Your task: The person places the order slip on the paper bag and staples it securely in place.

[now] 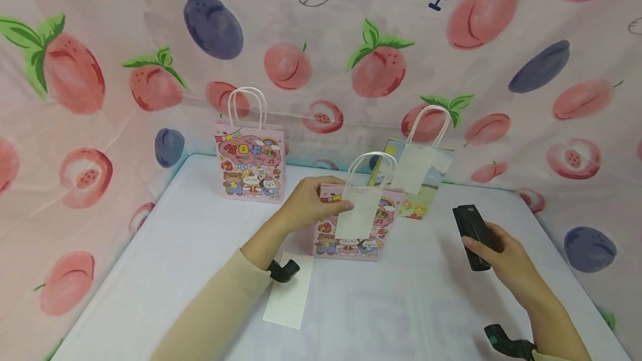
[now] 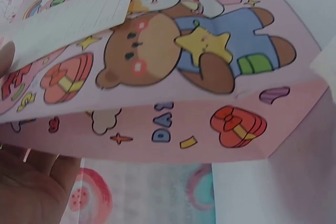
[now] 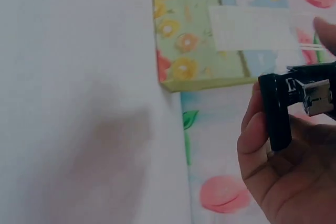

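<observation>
My left hand [image 1: 316,205] grips the upper left side of a pink paper gift bag [image 1: 326,247] printed with cartoon animals. Its thumb presses a white paper card [image 1: 358,222] flat against the bag's front, below the white handles. In the left wrist view the lined card [image 2: 79,17] lies over the printed face, with the fingers behind the bag. Off to the right, my right hand [image 1: 509,258] holds a black stapler [image 1: 473,233] above the table. The right wrist view shows the stapler's [image 3: 275,111] end with a metal part, fingers curled round it.
Another pink gift bag [image 1: 251,174] stands at the back left. A green and blue gift bag [image 1: 418,202] with a white card on its front stands at the back right. One white paper strip [image 1: 288,302] lies on the white table [image 1: 381,316] under the left wrist. Fruit-printed cloth hangs behind.
</observation>
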{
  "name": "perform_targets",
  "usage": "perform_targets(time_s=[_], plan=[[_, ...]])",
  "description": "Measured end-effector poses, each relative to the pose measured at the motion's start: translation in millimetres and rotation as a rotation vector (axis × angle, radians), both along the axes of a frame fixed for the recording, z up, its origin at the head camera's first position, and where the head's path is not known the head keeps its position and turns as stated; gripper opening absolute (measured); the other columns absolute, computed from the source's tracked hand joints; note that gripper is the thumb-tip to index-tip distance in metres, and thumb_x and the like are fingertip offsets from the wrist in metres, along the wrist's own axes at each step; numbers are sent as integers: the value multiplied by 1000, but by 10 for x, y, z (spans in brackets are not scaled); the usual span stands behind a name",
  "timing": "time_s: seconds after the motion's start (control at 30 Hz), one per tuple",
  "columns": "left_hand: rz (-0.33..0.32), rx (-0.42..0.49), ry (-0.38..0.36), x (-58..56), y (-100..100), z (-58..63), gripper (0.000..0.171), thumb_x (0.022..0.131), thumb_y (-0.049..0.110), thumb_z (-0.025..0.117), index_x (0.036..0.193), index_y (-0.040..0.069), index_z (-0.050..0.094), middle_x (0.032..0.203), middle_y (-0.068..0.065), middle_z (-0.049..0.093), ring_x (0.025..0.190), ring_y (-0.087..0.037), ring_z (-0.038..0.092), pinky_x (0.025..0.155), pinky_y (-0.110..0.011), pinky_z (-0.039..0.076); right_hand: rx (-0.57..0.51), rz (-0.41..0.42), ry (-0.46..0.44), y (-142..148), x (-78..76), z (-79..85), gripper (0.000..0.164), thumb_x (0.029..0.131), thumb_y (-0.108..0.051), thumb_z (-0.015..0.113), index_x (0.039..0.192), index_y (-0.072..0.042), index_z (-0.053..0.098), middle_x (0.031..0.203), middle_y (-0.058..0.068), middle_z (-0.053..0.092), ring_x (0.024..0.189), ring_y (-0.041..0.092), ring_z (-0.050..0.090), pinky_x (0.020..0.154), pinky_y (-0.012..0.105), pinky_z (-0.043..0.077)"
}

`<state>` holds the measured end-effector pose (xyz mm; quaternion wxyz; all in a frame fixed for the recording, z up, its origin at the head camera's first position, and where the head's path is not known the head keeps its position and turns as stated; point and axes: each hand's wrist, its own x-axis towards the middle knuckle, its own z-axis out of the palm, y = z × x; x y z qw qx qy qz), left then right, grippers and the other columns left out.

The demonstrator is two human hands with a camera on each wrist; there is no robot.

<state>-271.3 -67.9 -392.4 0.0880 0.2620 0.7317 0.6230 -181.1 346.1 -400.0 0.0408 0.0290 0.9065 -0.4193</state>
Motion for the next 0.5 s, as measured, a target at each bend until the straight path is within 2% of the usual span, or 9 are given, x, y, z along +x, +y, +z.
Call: perform_targets(time_s=[0.07,0.13,0.23,0.33,0.5], plan=[[-4,-24,8,-10,-33,15,46,88,23,84,130,13,70,105,-7,80,83,-17,77,72,-32,63,32,-4,-29,32,-3,-40,81,105,-44,59,161,3,24,150,34,46,96,-11,54,75,16,52],[-2,-63,33,-22,-66,26,50,88,25,85,133,14,68,104,-5,79,74,-13,69,65,-26,58,72,-7,-46,63,-3,-86,80,105,-47,58,160,3,27,148,35,48,101,-1,60,75,20,54],[-17,-116,64,-45,-113,31,53,87,27,86,135,16,67,107,-2,78,74,-12,66,63,-25,54,131,-19,-63,106,-9,-154,79,106,-49,53,157,8,32,147,37,50,112,24,65,77,27,55],[-43,-160,75,-62,-158,38,54,87,29,86,136,20,66,110,1,77,83,-15,70,69,-30,59,191,-39,-78,133,-22,-209,79,107,-51,49,154,11,34,145,39,51,123,45,60,81,35,56],[-45,-248,124,-70,-220,63,56,85,31,87,136,24,65,115,4,75,103,-22,70,82,-37,61,257,-56,-105,148,-39,-297,79,107,-52,47,151,13,38,145,39,51,123,49,59,86,47,58]])
